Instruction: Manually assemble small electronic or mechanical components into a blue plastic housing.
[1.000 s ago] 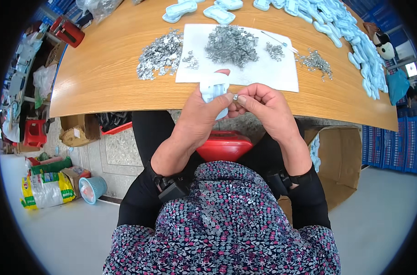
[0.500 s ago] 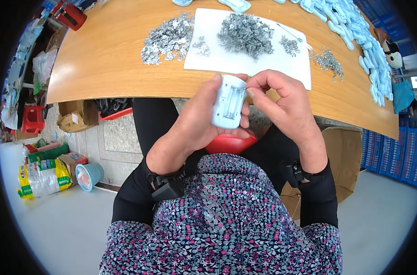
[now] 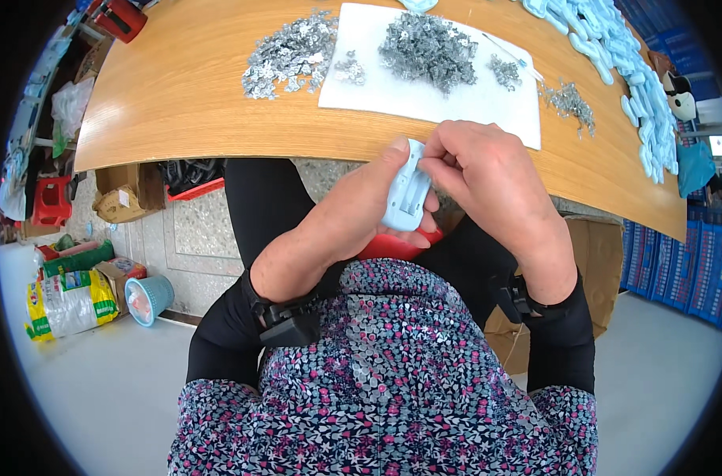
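A pale blue plastic housing with a battery compartment (image 3: pixel 413 193) is held in my left hand (image 3: pixel 371 193) above my lap, just off the table's near edge. My left thumb lies along its upper side and the fingers wrap behind it. Over the upper right of the housing, my right hand (image 3: pixel 488 174) has its thumb and forefinger pinched together at the compartment's end. Whatever sits between those fingertips is hidden. On the table, a white foam sheet (image 3: pixel 353 91) carries a large heap of small metal battery contacts (image 3: pixel 428 51) and two smaller piles.
Flat metal pieces (image 3: pixel 289 55) are heaped left of the sheet, and small springy metal parts (image 3: pixel 571 103) lie to its right. Many pale blue housings (image 3: pixel 646 103) pile along the table's right side. A thin tool (image 3: pixel 507 54) rests on the sheet. An open cardboard box (image 3: pixel 595 278) stands below right.
The housing has tilted and turned, narrowing its visible face, and shifted slightly right. My right hand has rolled over it, its fingertips now pressed against the upper end.
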Demonstrator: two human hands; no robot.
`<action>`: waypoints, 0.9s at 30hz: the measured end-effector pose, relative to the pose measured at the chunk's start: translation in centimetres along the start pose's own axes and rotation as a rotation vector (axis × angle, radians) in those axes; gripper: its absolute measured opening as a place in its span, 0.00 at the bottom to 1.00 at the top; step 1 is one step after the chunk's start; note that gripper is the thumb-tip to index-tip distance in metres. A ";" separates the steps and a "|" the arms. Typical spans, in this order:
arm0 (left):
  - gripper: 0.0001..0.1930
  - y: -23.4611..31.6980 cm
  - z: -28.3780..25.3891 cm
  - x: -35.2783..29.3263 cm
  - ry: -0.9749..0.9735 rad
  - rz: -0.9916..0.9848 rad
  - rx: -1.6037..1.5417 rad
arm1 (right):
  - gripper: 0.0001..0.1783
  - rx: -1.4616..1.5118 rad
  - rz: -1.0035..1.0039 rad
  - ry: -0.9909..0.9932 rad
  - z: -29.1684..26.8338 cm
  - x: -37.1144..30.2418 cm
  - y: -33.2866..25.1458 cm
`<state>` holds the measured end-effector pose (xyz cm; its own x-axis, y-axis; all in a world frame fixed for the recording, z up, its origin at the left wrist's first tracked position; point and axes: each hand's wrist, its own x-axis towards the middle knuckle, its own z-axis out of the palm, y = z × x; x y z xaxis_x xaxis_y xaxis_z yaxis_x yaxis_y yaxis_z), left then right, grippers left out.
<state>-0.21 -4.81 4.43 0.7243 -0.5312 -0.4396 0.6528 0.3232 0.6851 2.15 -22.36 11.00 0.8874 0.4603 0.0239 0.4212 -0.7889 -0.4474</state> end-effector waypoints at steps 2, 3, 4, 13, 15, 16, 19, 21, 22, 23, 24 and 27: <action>0.29 0.2 0.0 -0.1 -0.025 -0.012 0.010 | 0.06 0.073 0.042 0.012 0.0 -0.1 0.3; 0.29 0.4 0.1 -0.2 -0.049 -0.020 -0.009 | 0.08 0.131 0.034 0.041 0.1 -0.3 0.8; 0.29 0.5 0.1 -0.3 -0.073 -0.027 -0.027 | 0.10 0.188 0.026 0.070 0.2 -0.5 1.2; 0.21 -0.5 -1.0 0.7 -0.026 0.309 0.477 | 0.14 0.866 0.308 -0.097 1.8 -1.8 3.4; 0.22 -0.1 -0.9 0.3 -0.030 0.348 0.618 | 0.14 0.877 0.334 -0.112 1.9 -2.0 3.1; 0.23 0.0 -0.9 0.2 -0.032 0.367 0.688 | 0.14 0.883 0.347 -0.119 1.9 -2.1 3.0; 0.20 -0.7 -1.1 0.7 0.011 0.525 0.696 | 0.15 0.998 0.342 -0.112 1.7 -2.4 2.6; 0.18 0.0 -1.8 0.6 -0.214 0.260 0.158 | 0.17 1.040 0.273 -0.032 1.8 -2.3 2.7; 0.18 0.3 -2.1 0.5 -0.319 0.122 -0.111 | 0.18 1.060 0.238 0.008 1.9 -2.3 2.7; 0.19 0.3 -2.0 0.5 -0.320 0.092 -0.179 | 0.19 1.030 0.215 0.055 2.4 -2.4 2.8; 0.20 0.1 -1.8 0.3 -0.321 0.061 -0.247 | 0.20 1.000 0.191 0.102 3.2 -2.5 2.9; 0.21 -0.6 -2.3 0.4 -0.450 0.000 -0.407 | 0.18 0.942 0.188 0.113 3.6 -2.4 2.4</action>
<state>0.18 -3.48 2.50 0.6171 -0.7817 -0.0902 0.7498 0.5494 0.3687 0.37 -23.84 6.65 0.9585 0.2792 -0.0578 -0.0088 -0.1737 -0.9848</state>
